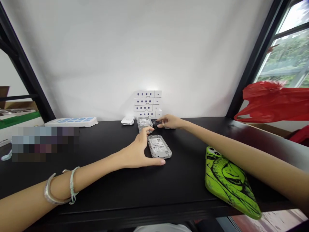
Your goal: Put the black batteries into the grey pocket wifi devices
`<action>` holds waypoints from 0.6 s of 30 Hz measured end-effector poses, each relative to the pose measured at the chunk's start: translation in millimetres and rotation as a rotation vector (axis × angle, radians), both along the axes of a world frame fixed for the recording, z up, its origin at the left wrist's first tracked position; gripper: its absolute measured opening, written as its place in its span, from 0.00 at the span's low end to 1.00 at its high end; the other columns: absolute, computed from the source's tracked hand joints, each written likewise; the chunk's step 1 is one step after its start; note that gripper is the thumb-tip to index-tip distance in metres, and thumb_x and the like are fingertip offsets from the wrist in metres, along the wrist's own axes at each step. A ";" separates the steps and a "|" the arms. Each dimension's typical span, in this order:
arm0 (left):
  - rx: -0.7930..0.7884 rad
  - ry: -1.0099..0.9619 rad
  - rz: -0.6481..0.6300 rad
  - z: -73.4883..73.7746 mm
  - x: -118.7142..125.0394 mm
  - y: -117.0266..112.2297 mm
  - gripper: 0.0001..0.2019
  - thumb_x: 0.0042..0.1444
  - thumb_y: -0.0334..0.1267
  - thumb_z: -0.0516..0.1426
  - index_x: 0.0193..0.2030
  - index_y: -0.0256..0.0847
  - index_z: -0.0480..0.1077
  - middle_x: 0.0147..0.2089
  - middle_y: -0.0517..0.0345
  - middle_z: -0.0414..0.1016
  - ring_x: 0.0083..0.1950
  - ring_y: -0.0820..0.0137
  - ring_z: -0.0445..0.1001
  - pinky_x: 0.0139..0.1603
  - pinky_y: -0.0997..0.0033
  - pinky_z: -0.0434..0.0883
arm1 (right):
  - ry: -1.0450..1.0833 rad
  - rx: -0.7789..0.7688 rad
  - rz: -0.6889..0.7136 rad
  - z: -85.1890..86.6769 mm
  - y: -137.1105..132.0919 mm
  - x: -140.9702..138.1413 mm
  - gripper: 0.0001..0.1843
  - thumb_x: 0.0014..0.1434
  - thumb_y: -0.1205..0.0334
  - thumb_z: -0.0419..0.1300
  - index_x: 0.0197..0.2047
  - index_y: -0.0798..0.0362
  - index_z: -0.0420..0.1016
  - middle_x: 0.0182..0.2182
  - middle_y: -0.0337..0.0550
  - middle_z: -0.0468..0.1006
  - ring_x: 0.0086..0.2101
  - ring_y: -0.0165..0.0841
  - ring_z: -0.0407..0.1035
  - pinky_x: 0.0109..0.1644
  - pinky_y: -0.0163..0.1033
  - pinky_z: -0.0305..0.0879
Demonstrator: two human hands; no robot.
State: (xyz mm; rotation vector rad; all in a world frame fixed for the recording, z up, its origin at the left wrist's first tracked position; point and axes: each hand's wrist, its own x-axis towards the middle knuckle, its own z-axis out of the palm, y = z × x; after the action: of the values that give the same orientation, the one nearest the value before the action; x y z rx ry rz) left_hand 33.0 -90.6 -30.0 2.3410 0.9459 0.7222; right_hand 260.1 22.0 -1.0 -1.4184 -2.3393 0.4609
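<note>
Two bare hands reached toward the counter's back edge. The left hand, its grip open, straddled a labelled grey device, fingertips touching a stack of similar devices. The right hand touched a small dark item behind that stack; whether its grip had closed could not be told.

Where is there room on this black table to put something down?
There's bare black table between the left hand and the green phone case. It's crowded near the grey devices and stacked white boxes.
</note>
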 end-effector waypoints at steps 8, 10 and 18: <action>0.058 -0.016 0.071 5.2 7.0 -0.3 0.41 0.38 0.57 0.65 0.54 0.48 0.48 0.56 0.46 0.56 0.61 0.51 0.57 0.56 0.45 0.63 | -0.005 0.047 -0.096 6.7 2.5 33.5 0.46 0.42 0.43 0.65 0.61 0.55 0.58 0.55 0.56 0.65 0.53 0.45 0.62 0.54 0.46 0.60; 0.165 -0.055 0.076 11.3 3.6 10.3 0.39 0.40 0.56 0.64 0.52 0.48 0.47 0.57 0.48 0.55 0.61 0.54 0.58 0.57 0.49 0.63 | -0.038 -0.008 -0.097 3.9 3.8 44.3 0.54 0.40 0.40 0.66 0.65 0.54 0.50 0.61 0.57 0.57 0.58 0.47 0.56 0.59 0.48 0.55; 0.213 -0.039 0.169 30.2 -7.5 79.3 0.41 0.42 0.55 0.63 0.56 0.47 0.43 0.58 0.45 0.56 0.60 0.53 0.60 0.57 0.48 0.62 | -0.054 -0.104 -0.076 -4.2 5.8 55.0 0.59 0.39 0.37 0.65 0.66 0.57 0.46 0.63 0.58 0.54 0.60 0.48 0.52 0.62 0.48 0.51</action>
State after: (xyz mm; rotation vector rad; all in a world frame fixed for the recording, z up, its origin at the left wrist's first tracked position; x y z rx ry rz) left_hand 25.5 -11.2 0.2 2.4385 1.1069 0.9746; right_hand 315.1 27.8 -5.3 -1.5791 -2.3240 0.5360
